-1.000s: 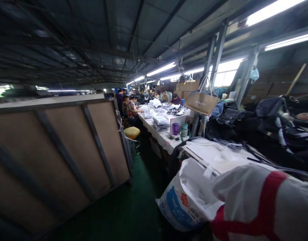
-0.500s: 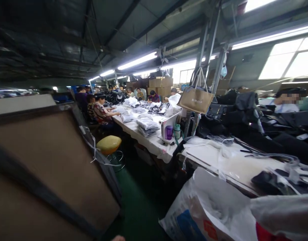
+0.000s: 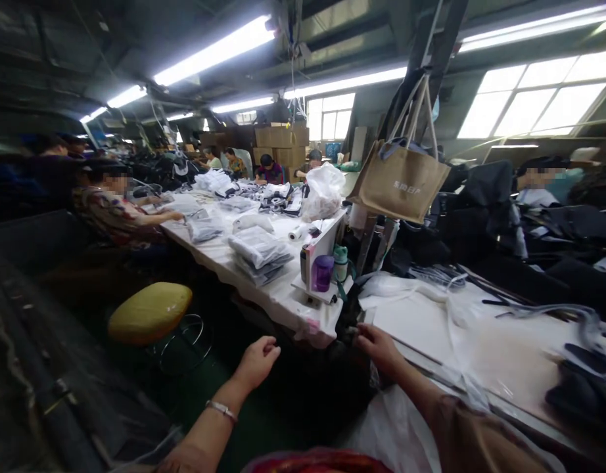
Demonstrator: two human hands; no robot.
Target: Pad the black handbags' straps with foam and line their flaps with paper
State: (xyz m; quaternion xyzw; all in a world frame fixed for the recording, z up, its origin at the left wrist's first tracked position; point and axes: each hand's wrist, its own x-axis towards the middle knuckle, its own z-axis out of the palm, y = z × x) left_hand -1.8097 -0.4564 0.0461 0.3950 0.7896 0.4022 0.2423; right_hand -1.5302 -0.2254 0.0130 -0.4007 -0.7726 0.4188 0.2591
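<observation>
My left hand is in front of me over the dark gap beside the long table, its fingers curled in, and I see nothing in them. A bracelet circles that wrist. My right hand is at the near edge of the right-hand worktable, fingers pressed together; whether something small is between them I cannot make out. Close beyond it are a purple cup and a teal bottle on the corner of the long white table. A white plastic bag lies below my right forearm.
A yellow stool stands on the left of the aisle. Packed bags are stacked on the long table, where a co-worker sits. A tan tote bag hangs from a post. Black goods fill the right side.
The view has moved forward along the aisle, so the stool and long table look nearer. The brown panel on the left has mostly left the view. Both my hands have come up into sight.
</observation>
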